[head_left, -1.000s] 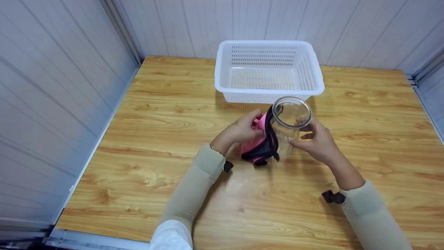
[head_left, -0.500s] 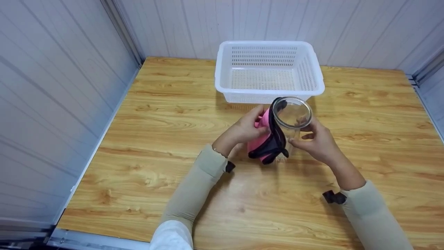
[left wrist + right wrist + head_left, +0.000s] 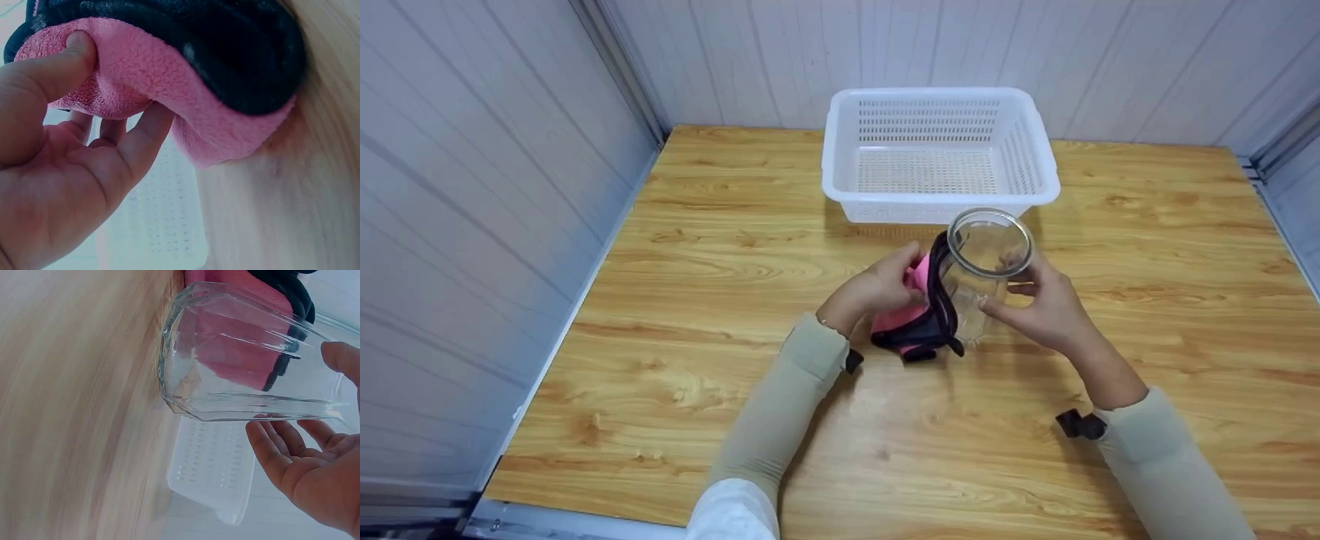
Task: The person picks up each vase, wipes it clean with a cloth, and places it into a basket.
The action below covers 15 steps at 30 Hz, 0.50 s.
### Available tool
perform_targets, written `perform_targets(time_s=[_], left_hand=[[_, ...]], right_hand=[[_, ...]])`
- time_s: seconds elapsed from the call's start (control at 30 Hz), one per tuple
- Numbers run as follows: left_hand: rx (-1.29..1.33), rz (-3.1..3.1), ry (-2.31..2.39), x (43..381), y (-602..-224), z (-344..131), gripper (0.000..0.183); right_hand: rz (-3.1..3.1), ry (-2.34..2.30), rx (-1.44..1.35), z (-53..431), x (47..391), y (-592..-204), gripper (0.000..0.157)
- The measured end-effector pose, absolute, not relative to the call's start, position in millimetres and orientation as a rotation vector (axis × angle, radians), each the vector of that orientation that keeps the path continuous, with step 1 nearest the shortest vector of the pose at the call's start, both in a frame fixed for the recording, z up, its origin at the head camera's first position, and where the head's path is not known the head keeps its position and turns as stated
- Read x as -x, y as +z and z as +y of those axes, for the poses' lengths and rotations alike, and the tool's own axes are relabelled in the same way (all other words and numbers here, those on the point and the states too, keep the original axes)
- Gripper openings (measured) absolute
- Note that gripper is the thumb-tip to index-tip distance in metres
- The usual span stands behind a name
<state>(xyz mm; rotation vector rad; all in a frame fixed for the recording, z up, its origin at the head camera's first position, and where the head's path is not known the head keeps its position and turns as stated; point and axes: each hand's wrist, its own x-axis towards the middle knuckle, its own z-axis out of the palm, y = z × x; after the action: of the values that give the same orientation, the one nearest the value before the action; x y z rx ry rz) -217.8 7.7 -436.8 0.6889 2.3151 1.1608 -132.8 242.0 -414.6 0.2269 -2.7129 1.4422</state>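
My left hand (image 3: 881, 285) pinches a folded pink fleecy cloth with dark trim (image 3: 152, 62) between thumb and fingers. My right hand (image 3: 1046, 304) grips a clear glass jar (image 3: 236, 354) by its right side, thumb in front and fingers behind. The jar stands tilted, its round rim facing up toward the head view; its faceted base shows in the right wrist view, close to the tabletop. Cloth and jar lie side by side, the dark edge against the jar's left wall in the head view. Whether the jar's base touches the table cannot be told.
A white perforated plastic basket (image 3: 937, 199) stands behind the hands near the back wall. The wood-grain table (image 3: 660, 390) is bounded by pale panel walls (image 3: 472, 187) at the left and back.
The cloth shifted right and up along the jar half a second ago, and is now back left and slightly lower. The jar and my right hand have hardly moved.
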Motion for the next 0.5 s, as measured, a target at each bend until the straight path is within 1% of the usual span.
perform_targets(time_s=[0.1, 0.2, 0.4, 0.5], left_hand=[[-0.69, 2.306, 1.177, 217.8, -435.9, 7.2, 0.037], [-0.705, 2.307, 1.182, 217.0, -434.7, 6.8, 0.039], [-0.693, 2.295, 1.232, 213.5, -432.5, 6.2, 0.041], [-0.671, 2.285, 1.272, 211.6, -430.8, 7.6, 0.039]], right_hand=[[-2.706, 1.443, -0.214, 241.2, 134.3, -414.4, 0.076], [-2.711, 1.443, -0.209, 241.8, 134.8, -414.5, 0.076], [-2.751, 1.423, -0.212, 245.5, 134.9, -415.4, 0.069], [-2.76, 1.42, -0.224, 247.1, 135.4, -415.7, 0.064]])
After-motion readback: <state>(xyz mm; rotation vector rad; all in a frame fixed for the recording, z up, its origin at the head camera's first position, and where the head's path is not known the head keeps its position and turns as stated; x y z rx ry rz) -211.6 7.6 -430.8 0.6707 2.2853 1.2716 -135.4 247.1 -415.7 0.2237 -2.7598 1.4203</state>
